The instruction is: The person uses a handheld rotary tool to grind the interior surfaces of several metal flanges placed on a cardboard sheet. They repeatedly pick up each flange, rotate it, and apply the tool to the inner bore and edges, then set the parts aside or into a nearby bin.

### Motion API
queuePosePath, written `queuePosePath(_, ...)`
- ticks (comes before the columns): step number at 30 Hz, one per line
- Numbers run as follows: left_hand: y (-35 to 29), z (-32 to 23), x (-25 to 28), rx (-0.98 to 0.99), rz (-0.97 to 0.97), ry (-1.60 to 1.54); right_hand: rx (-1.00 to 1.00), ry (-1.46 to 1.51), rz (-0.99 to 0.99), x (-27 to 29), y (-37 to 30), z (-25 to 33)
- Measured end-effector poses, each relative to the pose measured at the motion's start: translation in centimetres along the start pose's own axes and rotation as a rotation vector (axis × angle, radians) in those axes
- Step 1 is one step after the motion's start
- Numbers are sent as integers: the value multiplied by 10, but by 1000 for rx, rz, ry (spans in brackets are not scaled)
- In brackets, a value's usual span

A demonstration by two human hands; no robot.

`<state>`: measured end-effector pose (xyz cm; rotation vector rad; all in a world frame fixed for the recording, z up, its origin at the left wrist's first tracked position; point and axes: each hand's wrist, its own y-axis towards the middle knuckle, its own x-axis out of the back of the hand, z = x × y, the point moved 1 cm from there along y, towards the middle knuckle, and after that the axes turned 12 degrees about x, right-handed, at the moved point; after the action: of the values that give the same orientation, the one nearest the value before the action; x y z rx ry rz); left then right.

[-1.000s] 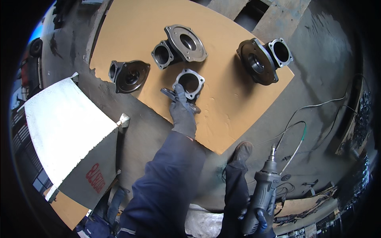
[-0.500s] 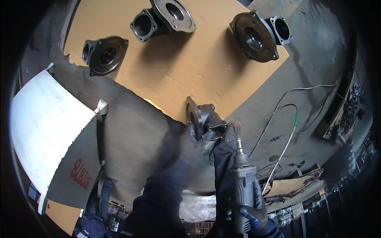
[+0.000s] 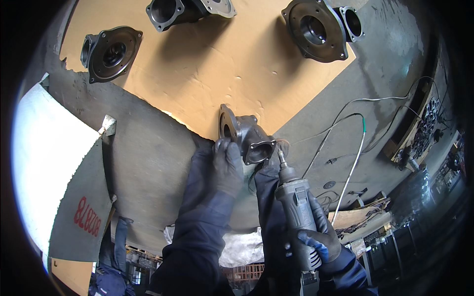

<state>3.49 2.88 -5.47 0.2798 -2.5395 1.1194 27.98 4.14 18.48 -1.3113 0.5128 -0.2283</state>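
Note:
A dark metal housing casting (image 3: 249, 136) with a round flange and a squarish, bolt-holed opening stands at the near corner of the tan board. My gloved left hand (image 3: 228, 165) is at the near edge of its round flange, its fingers closed against the metal. In my gloved right hand (image 3: 323, 234) is a grey die grinder (image 3: 295, 204), held by its body. The grinder's spindle points up toward the squarish opening, with a blurred round tip (image 3: 282, 147) just right of the casting. Whether that tip touches the metal I cannot tell.
Similar castings stand farther back on the tan board (image 3: 197, 93): one at left (image 3: 116, 54), one at upper middle (image 3: 165, 12), one at right (image 3: 313, 29). A pale cable (image 3: 351, 185) crosses the grey surface at right. A white-topped panel (image 3: 59, 153) stands left.
The whole view has shifted, so the castings sit higher and farther left. The near casting's squarish opening shows more fully. My left hand, blurred before, is now sharp; the grinder stays beside the casting.

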Motion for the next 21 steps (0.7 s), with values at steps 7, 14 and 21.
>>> queuePosePath(7,10,-3,2,-64,41,-20,-50,2,-1,-6,4,17)
queuePosePath(14,12,2,-2,-115,-13,-76,-77,-58,21,-7,16,24)
queuePosePath(21,10,1,-4,-117,-43,-85,-96,-47,-6,-3,27,23)
